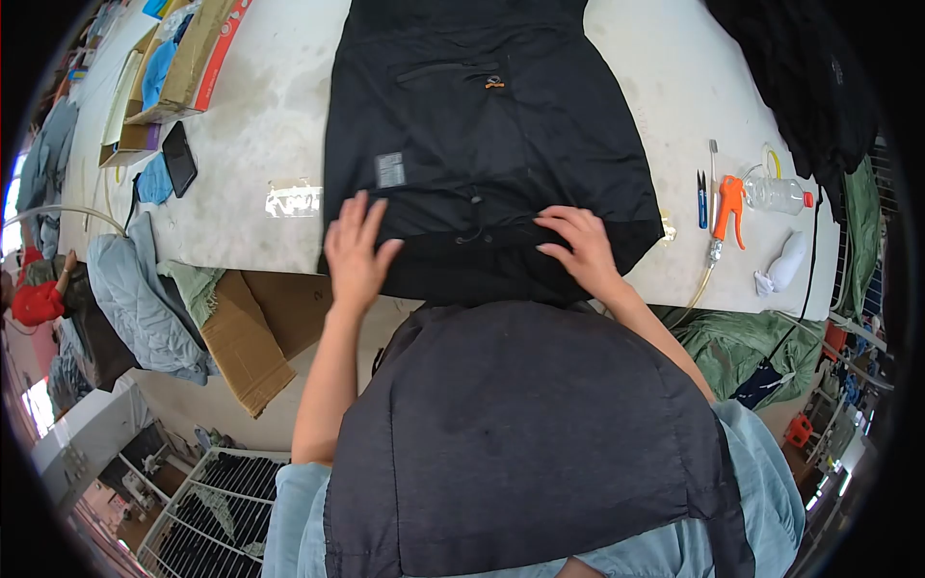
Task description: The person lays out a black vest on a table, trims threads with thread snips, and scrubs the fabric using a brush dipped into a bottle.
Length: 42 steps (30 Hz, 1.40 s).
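Fingers (350, 226) of the left hand (356, 260) are loosely spread, thumb held apart, lying on the left side of the black garment (520, 149) near its lower edge. On the right hand (586, 249), the fingers lie close together and point inward, with a gap to the thumb; whether the tips bear on the cloth cannot be told. The garment lies on the table (260, 87), its lower edge at the near side, next to the apron (540, 433). It carries a grey label (390, 170), an orange logo (494, 84) and a cord lock (475, 200) between the hands. Right of it lie an orange gun (729, 205) and a clear bottle (774, 196); to the left, a phone (179, 159) lies below an open carton (199, 67).
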### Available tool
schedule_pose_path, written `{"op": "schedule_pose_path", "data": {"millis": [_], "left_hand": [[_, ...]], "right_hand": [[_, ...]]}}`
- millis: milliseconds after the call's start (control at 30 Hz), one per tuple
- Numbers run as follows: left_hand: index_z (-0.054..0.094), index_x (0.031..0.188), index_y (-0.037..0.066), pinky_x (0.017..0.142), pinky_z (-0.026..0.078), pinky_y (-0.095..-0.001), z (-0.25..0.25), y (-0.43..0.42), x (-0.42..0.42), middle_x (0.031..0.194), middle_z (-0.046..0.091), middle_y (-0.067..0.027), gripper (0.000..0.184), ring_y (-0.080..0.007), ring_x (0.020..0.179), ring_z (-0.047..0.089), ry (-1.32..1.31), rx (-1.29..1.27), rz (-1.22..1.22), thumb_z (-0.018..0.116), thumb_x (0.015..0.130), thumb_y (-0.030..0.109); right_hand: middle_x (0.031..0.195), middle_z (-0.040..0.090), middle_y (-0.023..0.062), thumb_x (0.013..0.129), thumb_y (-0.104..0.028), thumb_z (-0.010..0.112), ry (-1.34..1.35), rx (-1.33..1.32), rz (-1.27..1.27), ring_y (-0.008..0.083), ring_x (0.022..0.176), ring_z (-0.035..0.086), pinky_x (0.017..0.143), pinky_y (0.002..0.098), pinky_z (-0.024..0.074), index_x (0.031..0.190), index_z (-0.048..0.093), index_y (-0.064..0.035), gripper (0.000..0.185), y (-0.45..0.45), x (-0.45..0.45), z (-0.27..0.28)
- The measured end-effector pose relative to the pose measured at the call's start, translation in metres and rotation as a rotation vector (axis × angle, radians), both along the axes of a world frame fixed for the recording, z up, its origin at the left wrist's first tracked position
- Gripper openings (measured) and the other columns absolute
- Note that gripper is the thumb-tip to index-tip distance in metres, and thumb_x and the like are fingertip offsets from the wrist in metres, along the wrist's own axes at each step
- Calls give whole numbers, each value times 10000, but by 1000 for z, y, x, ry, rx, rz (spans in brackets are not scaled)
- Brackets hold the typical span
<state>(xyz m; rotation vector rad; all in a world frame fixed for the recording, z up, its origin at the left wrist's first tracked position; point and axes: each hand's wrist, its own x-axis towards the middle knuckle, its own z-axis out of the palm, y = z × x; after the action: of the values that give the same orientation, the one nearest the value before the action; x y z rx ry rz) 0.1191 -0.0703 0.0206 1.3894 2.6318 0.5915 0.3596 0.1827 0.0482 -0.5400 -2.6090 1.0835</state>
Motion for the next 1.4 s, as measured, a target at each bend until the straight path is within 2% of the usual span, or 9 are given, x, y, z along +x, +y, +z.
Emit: {"op": "schedule_pose_path", "data": {"millis": [100, 233, 300, 433, 467, 600, 700, 933, 1400], "left_hand": [[364, 1439, 187, 1108, 183, -499, -1, -29, -17, 1512, 291, -73, 578, -265, 1404, 239, 91, -196, 165, 557, 910, 321], [577, 1192, 77, 978, 378, -422, 20, -34, -23, 1240, 552, -110, 284, -254, 1153, 512, -71, 118, 382, 551, 936, 198], [595, 1060, 7, 708, 507, -299, 35, -24, 6, 890, 649, -79, 197, -154, 788, 628, -795, 361, 411, 532, 958, 163], [386, 1336, -62, 943, 494, -386, 30, 12, 67, 1191, 586, -216, 494, -315, 1105, 598, -2101, 349, 462, 503, 976, 254], [402, 1303, -57, 853, 537, -330, 26, 28, 76, 1176, 601, -196, 494, -261, 1031, 637, -2163, 406, 593, 540, 960, 271], [593, 968, 15, 545, 473, -178, -1, 41, 73, 893, 665, -74, 262, -90, 683, 610, -2098, 527, 717, 637, 909, 267], [625, 860, 22, 526, 446, -176, 26, 46, 72, 798, 646, -41, 208, -86, 635, 579, -1912, 497, 633, 662, 893, 224], [645, 879, -8, 717, 545, -231, 78, 66, 75, 820, 653, -69, 154, -132, 769, 646, -1909, 756, 807, 662, 885, 145], [618, 876, -96, 729, 582, -346, 88, 68, 79, 834, 661, -172, 344, -238, 782, 685, -1751, 781, 616, 607, 929, 245]], "right_hand": [[1062, 574, 68, 695, -62, 737, -7, 28, -169, 276, 971, 538, 862, 357, 428, 1058, 655, -81, 373, 16, 41, -17], [885, 615, 55, 797, -60, 693, -39, -276, -296, 170, 832, 586, 715, 279, 454, 962, 667, -40, 168, 2, 38, -3], [809, 651, 31, 928, -171, 578, -154, -971, -349, 66, 596, 541, 537, 208, 428, 945, 679, -26, 178, -21, 25, 12], [836, 663, 62, 943, -315, 571, -338, -1420, -223, 68, 549, 506, 485, 196, 392, 1031, 635, 14, 347, -34, -8, 4], [850, 663, 67, 942, -339, 572, -345, -1543, -227, 71, 551, 502, 480, 197, 385, 1049, 623, 25, 383, -34, -14, -1], [921, 649, 75, 922, -381, 597, -193, -1891, -206, 86, 592, 506, 518, 234, 397, 968, 618, 2, 387, -43, -36, 7], [986, 609, 79, 930, -377, 585, -142, -1881, -386, 104, 611, 495, 532, 243, 387, 956, 595, -8, 370, -52, -57, 17], [607, 575, 37, 835, -236, 726, -22, -1469, -325, 113, 604, 548, 578, 249, 415, 715, 674, 0, 270, -49, -63, 27], [641, 567, 37, 933, -279, 597, 178, -1807, -334, 160, 641, 551, 631, 274, 430, 707, 603, -70, 308, -52, -61, 41]]}}
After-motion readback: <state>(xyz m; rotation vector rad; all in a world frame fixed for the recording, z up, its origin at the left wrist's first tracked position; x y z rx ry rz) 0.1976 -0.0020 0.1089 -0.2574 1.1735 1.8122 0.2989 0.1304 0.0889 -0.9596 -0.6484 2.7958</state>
